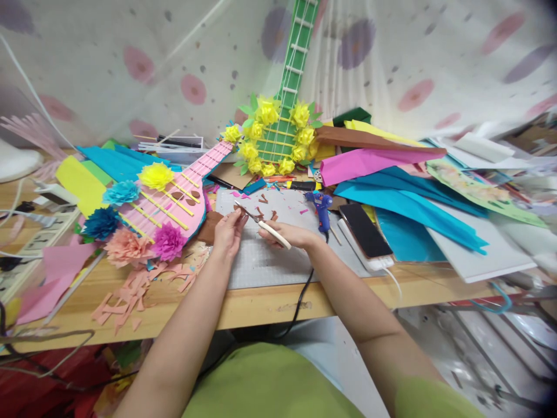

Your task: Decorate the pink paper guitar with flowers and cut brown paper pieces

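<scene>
Over the cutting mat [256, 270], my right hand [292, 234] is closed on a pair of scissors [274, 233] with cream handles, its blades pointing left. The blade tips reach the fingertips of my left hand [228, 232], which pinches a small piece of brown paper [237, 207]; much of that piece is hidden by the fingers. Little brown and pink scraps [263, 198] lie on the mat beyond. Left of my left hand rests a larger sheet of brown paper [208, 227], partly under a pink paper-covered lute shape [167, 203] decorated with paper flowers.
A green guitar shape [287, 116] ringed with yellow flowers stands at the back. Right of the mat are a blue glue gun [322, 212], a phone [365, 229] and blue crepe paper [413, 203]. Peach scraps [130, 293] and a power strip [32, 261] lie left.
</scene>
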Available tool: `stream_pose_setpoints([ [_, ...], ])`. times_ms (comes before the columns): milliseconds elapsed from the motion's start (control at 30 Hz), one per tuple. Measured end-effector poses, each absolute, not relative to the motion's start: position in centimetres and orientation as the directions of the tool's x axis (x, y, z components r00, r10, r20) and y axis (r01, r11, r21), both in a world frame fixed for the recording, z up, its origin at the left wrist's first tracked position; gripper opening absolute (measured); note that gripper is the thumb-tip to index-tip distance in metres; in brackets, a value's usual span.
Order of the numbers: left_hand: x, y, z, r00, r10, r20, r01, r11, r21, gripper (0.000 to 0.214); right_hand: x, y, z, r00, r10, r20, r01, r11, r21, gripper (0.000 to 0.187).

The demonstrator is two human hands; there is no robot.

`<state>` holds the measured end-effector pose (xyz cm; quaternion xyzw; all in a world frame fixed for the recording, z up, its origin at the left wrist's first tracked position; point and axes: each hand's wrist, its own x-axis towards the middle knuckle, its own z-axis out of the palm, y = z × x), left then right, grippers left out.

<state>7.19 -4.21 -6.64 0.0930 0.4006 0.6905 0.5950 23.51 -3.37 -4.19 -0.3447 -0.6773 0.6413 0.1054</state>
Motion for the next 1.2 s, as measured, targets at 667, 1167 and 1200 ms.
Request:
stream_pose_setpoints([
  [667, 7.1, -4.4, -6.3, -0.212, 0.936, -0.280, -0.638, 0.085, 0.765, 0.020, 25.5, -3.2, -3.2, -0.739, 0.601, -0.304, 0.393, 0.018, -0.919, 0.047],
  [1167, 6.9, -4.5, -6.6, -0.147, 0.953, -0.266, -0.616, 0.122, 0.778, 0.025, 26.9, -3.1, -3.9, -0.705, 0.588, -0.396, 0.405, -0.124, -0.906, 0.047],
  [1200, 6.7, -4.4, -6.7, -0.142, 0.953, -0.267, -0.615, 0.127, 0.779, 0.025, 27.1, -2.9, -3.8, -0.706, 0.592, -0.388, 0.408, -0.108, -0.907, 0.046],
])
